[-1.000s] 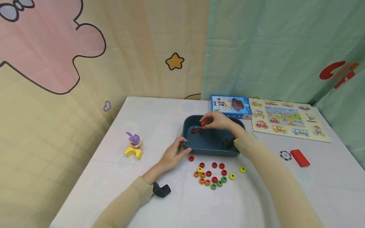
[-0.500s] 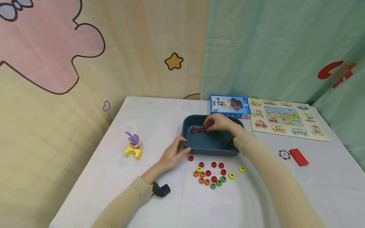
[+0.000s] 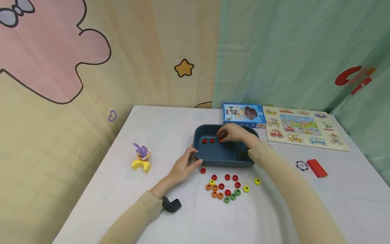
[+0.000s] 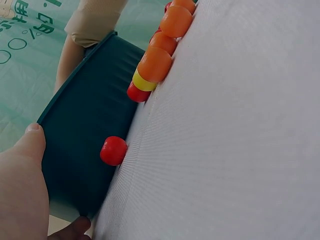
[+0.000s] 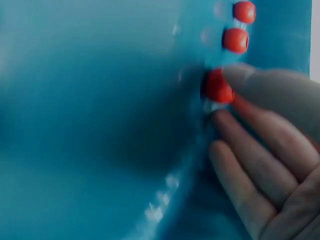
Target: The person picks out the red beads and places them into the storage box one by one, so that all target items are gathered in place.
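A dark blue rectangular tray stands on the table. My left hand holds its near left corner, thumb at the rim and other fingers round the side. Inside the tray my right hand pinches a red bead between thumb and index finger, low over the floor by the far wall. Two more red beads sit in line with it to the left. In front of the tray lie several loose beads: red, orange, yellow and green.
Behind the tray are a blue game box and a wooden vehicle puzzle board. A poker chip and red block lie at right. At left stand a purple figure and a yellow arch block.
My right hand has lowered the red bead and shifted slightly right, bringing it into line with the other two. The left hand stays at the tray's corner.
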Action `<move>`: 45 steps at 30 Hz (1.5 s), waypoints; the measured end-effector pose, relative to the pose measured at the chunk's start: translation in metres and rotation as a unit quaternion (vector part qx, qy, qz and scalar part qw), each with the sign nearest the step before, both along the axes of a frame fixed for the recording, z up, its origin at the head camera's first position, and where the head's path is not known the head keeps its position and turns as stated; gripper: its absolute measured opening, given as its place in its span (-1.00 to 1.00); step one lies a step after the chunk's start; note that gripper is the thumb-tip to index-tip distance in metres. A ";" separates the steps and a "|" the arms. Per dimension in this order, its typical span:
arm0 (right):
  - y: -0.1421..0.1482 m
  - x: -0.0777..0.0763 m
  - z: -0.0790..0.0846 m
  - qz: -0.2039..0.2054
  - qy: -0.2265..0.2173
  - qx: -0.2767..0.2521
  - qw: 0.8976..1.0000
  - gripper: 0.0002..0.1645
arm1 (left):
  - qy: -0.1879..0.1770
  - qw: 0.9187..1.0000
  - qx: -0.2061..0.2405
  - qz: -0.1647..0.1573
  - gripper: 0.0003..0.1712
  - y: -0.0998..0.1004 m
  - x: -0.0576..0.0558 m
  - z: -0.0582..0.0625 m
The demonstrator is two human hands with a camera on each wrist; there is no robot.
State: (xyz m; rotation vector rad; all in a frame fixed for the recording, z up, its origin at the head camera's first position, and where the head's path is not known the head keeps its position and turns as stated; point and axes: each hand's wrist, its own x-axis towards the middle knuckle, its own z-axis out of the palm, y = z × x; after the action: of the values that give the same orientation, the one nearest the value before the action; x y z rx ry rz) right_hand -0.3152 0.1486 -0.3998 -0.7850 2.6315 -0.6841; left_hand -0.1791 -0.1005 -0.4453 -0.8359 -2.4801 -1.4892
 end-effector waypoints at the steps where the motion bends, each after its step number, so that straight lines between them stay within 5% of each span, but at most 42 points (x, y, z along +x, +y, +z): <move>1: 0.000 0.002 0.002 0.001 0.002 0.003 1.000 -0.64 | 0.002 1.000 -0.006 0.000 -0.58 -0.001 0.000 -0.001; 7: 0.009 0.029 0.031 0.008 0.048 -0.023 0.999 -0.51 | 0.000 1.000 -0.027 -0.002 -0.57 -0.004 -0.011 -0.021; 12: 0.023 0.074 0.057 0.039 0.072 -0.128 0.988 -0.51 | 0.007 1.000 -0.013 -0.002 -0.57 -0.005 -0.012 -0.024; 20: 0.036 0.150 0.060 0.073 0.041 -0.218 0.972 -0.65 | -0.008 1.000 -0.010 -0.004 -0.58 0.000 0.007 0.015; 22: 0.038 0.160 0.053 0.070 0.037 -0.221 0.972 -0.67 | -0.006 1.000 -0.008 -0.008 -0.58 -0.001 0.007 0.016; 34: 0.050 0.161 -0.018 0.028 0.013 -0.195 0.980 -0.63 | -0.008 1.000 -0.012 -0.008 -0.58 0.000 0.007 0.014; 45: 0.042 0.160 -0.038 -0.002 0.045 -0.169 0.985 -0.68 | -0.009 1.000 -0.008 -0.007 -0.59 0.000 0.008 0.015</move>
State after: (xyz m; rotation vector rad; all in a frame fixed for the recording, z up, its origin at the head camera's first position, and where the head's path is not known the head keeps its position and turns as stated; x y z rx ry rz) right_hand -0.1551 0.1908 -0.4381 -0.9215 2.6308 -1.1428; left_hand -0.1708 -0.1008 -0.4300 -0.8481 -2.5078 -1.4902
